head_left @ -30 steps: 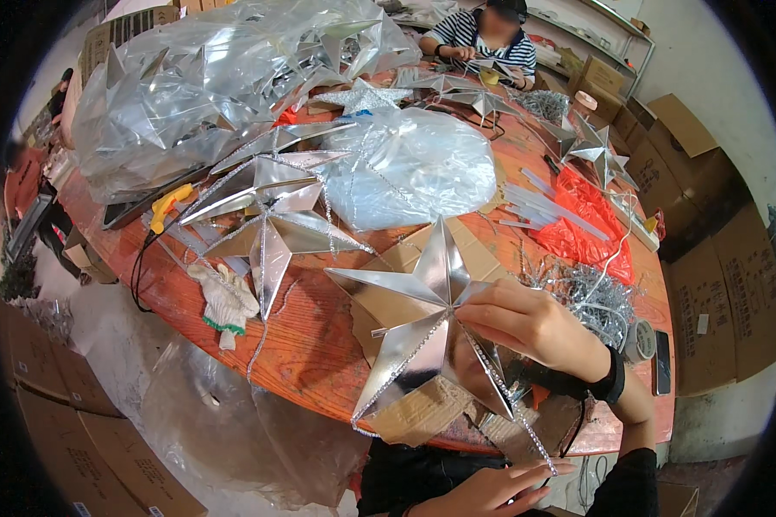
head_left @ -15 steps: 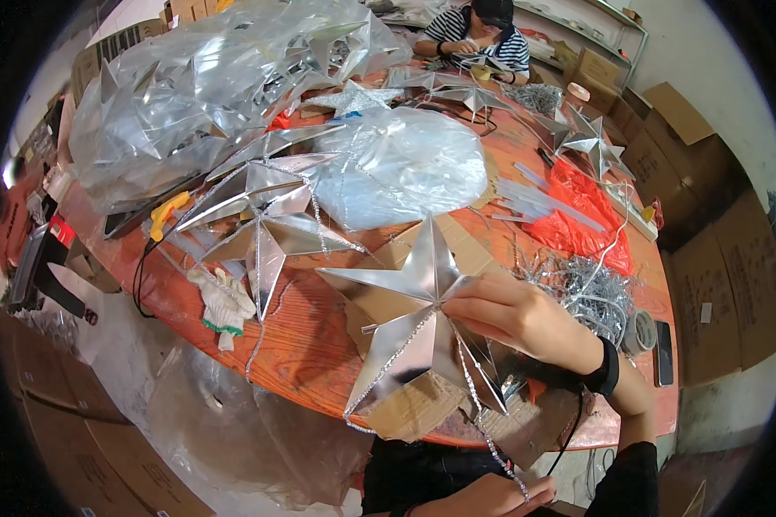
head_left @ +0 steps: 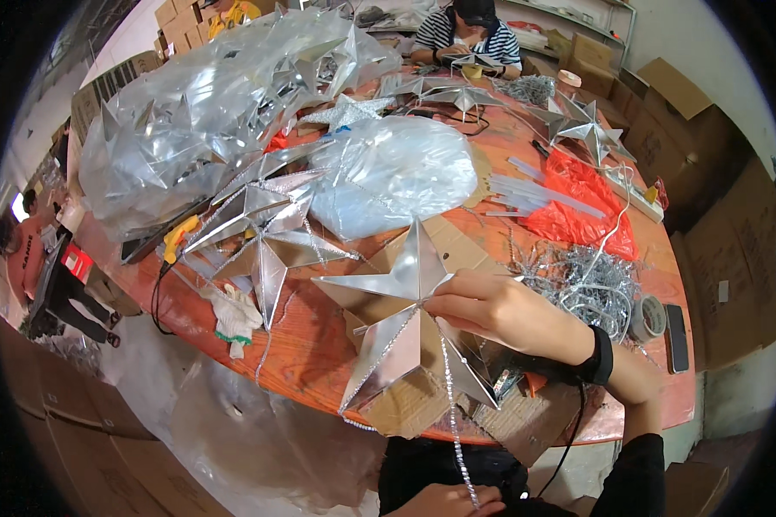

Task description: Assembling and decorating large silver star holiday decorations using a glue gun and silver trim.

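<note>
A shiny silver five-pointed star (head_left: 394, 355) is tilted up over a flattened piece of cardboard (head_left: 444, 243) near the table's front edge. A strand of silver bead trim (head_left: 453, 422) runs along one of its lower ridges, and a loose length hangs from near its centre. My right hand (head_left: 483, 308) is closed on the star near the middle, thumb and fingers pinched together; what lies under the fingertips is hidden. Low at the bottom edge, my left hand (head_left: 453, 501) is closed on the hanging end of the trim, pulling it fairly straight.
Another trimmed silver star (head_left: 267, 250), a knit glove (head_left: 235, 319) and a yellow-handled tool (head_left: 179, 237) are to the left. Bagged stars (head_left: 190, 129) fill the back left. Tangled tinsel (head_left: 599, 293), tape (head_left: 647, 317) and a phone (head_left: 677, 338) lie right. A co-worker (head_left: 470, 39) sits across.
My left hand has moved left and slightly down, so the hanging trim drops more steeply. My right hand stays pinched at the star's middle. The whole view has shifted slightly.
</note>
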`<state>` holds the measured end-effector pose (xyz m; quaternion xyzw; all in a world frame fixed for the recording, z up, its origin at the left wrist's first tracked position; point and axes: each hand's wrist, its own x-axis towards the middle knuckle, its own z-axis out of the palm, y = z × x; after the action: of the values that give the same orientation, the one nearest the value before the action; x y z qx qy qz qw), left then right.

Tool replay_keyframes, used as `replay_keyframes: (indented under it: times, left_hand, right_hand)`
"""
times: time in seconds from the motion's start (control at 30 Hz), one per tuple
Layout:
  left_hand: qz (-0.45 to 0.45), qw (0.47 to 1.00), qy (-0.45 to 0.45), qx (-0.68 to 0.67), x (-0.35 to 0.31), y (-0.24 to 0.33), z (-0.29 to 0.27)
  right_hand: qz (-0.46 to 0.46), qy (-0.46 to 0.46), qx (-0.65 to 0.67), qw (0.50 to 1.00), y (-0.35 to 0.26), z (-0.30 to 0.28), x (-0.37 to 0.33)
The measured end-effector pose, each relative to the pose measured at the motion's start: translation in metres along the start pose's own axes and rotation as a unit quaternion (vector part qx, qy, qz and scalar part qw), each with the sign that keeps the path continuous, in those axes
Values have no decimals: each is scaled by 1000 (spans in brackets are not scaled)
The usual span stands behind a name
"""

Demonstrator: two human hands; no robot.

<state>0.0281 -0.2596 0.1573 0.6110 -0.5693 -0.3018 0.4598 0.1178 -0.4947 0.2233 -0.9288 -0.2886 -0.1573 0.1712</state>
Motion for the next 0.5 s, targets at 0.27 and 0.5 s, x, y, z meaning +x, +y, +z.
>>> replay_keyframes:
  times: [0.27, 0.5]
  left_hand:
    - [-250, 956, 3, 152, -56, -43, 11]
    - [-221, 940, 251, 71, -40, -2, -27]
  right_hand:
    - [-12, 10, 5, 1000, -1, -2, -2]
    - [-14, 11, 21, 1000, 2, 3, -3]
